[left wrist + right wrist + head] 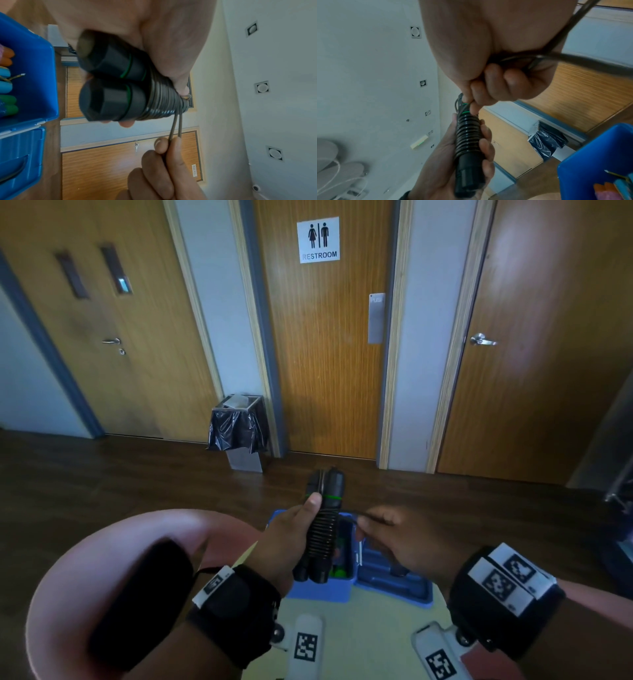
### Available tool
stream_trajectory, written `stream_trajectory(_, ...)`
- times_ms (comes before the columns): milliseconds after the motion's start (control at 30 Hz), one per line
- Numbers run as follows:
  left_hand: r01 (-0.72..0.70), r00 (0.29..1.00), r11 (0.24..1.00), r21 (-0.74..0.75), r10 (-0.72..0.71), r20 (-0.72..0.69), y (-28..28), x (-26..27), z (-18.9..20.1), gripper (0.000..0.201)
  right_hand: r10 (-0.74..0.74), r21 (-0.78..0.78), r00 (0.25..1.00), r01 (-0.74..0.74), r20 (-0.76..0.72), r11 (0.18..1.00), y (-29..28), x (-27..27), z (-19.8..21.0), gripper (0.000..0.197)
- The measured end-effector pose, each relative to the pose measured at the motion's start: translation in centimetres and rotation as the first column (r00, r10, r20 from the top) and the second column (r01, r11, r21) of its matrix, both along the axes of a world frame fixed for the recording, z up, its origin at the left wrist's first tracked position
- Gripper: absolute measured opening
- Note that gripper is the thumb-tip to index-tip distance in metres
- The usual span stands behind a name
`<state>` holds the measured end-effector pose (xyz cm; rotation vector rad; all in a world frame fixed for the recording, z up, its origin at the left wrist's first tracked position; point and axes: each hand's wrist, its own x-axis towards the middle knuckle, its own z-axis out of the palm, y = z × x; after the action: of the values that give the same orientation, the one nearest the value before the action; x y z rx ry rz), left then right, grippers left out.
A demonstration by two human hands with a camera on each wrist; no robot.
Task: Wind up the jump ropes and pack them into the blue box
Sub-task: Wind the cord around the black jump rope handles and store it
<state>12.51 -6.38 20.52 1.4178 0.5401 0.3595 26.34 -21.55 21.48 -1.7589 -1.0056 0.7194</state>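
Head view: left hand (pixel 284 537) around rope-wound handles (pixel 320 529)

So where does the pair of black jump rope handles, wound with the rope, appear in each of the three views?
Head view: black jump rope handles at lower centre, gripped by the left hand.
Left wrist view: handles at centre, butt ends toward the camera.
Right wrist view: handles at lower centre.
Shared landmark: the blue box.

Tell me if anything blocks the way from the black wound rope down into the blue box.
No barrier shows. The left hand holds the rope bundle above the open blue box, lid swung aside. Other ropes already lie inside, taking up room. The right hand pinches the loose cord end, not yet secured.
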Motion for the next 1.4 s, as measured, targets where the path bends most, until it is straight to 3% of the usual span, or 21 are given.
stream_trajectory(233,-0.042,0.999,0.977,-0.209,0.046,0.014,2.0,0.4,0.3,0.082,0.184,-0.070,0.974,-0.194,-0.129,0.978,-1.3,2.3,0.7,0.022)
stream_trajectory(400,0.042,0.996,0.964,-0.263,-0.021,0.083,1.6,-0.3,0.6,0.061,0.219,-0.021,0.947,-0.231,-0.235,0.973,-2.4,3.5,1.1,0.028)
stream_trajectory(467,0.083,0.995,0.958,-0.274,-0.062,0.084,0.7,-0.4,1.0,0.067,0.202,0.000,0.969,-0.204,-0.142,0.979,-2.3,3.5,1.2,0.041)
stream_trajectory(567,0.172,0.984,0.942,-0.290,-0.150,0.097,-1.0,-0.2,1.8,0.072,0.174,-0.036,0.966,-0.170,0.189,0.985,-1.9,3.5,1.2,0.054)
stream_trajectory(600,0.201,0.979,0.933,-0.298,-0.178,0.103,-1.5,-0.1,2.0,0.072,0.164,-0.038,0.958,-0.160,0.234,0.986,-1.7,3.4,1.3,0.053)
stream_trajectory(767,0.274,0.960,0.892,-0.360,-0.233,0.153,-3.4,0.2,2.2,0.063,0.075,0.051,0.953,-0.094,0.294,0.994,-0.7,2.7,1.2,0.044)
stream_trajectory(867,0.397,0.915,0.811,-0.430,-0.316,0.250,-3.6,-0.1,1.8,0.062,0.078,0.096,0.949,-0.112,0.305,0.989,-0.4,1.9,1.1,0.037)
stream_trajectory(1000,0.598,0.800,0.634,-0.490,-0.432,0.417,-3.4,-0.4,1.3,0.068,0.062,0.237,0.979,-0.107,0.192,0.966,-0.3,1.1,0.5,0.020)
stream_trajectory(1133,0.694,0.720,0.508,-0.510,-0.502,0.480,-3.3,-0.3,0.7,0.073,0.178,0.299,0.984,-0.175,0.017,0.938,-0.5,0.5,0.8,0.026)
stream_trajectory(1200,0.717,0.695,0.453,-0.531,-0.529,0.488,-3.3,-0.2,0.4,0.076,0.229,0.270,0.973,-0.228,0.028,0.935,-0.6,0.4,1.1,0.034)
stream_trajectory(1300,0.739,0.667,0.414,-0.531,-0.562,0.489,-3.2,0.3,-0.1,0.079,0.291,0.292,0.956,-0.267,-0.039,0.918,-0.8,0.1,1.5,0.026)
stream_trajectory(1400,0.722,0.681,0.446,-0.529,-0.591,0.432,-2.9,0.8,-0.3,0.082,0.320,0.363,0.936,-0.251,-0.145,0.898,-1.0,-0.2,1.3,0.026)
